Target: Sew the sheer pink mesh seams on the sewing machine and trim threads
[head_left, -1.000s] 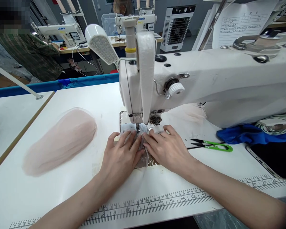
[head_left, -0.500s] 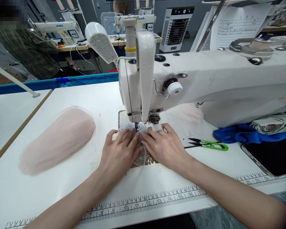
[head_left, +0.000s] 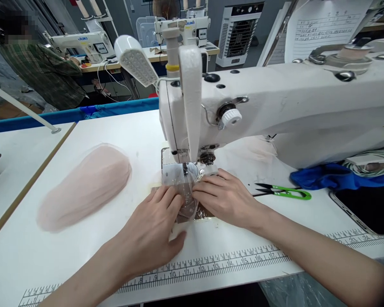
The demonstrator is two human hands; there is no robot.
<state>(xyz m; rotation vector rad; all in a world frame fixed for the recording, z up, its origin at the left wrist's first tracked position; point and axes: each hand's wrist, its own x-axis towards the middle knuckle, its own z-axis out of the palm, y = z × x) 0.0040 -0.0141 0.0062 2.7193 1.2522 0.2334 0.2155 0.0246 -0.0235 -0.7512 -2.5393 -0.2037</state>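
Note:
A small piece of sheer pale fabric (head_left: 188, 202) lies under the needle area of a white sewing machine (head_left: 179, 111), over the shiny plate by the presser foot (head_left: 185, 169). On its left side rests my left hand (head_left: 153, 226), fingers laid forward on the cloth and thumb spread away. My right hand (head_left: 228, 198) is at the cloth's right edge, its fingers together and closed on it; the thumb is hidden. Left of the machine lies a folded, sheer pink fabric piece (head_left: 86, 187).
Green-handled thread snips (head_left: 283, 192) lie right of my right hand. Beyond are a blue cloth (head_left: 320, 177), a coiled cord (head_left: 371, 164) and a phone (head_left: 368, 209). A printed ruler (head_left: 211, 266) runs along the front edge. Another person (head_left: 45, 72) sits at a machine behind.
My left hand has drawn back toward me from the presser foot, its thumb now spread. The right hand stays beside the foot. The view has shifted slightly.

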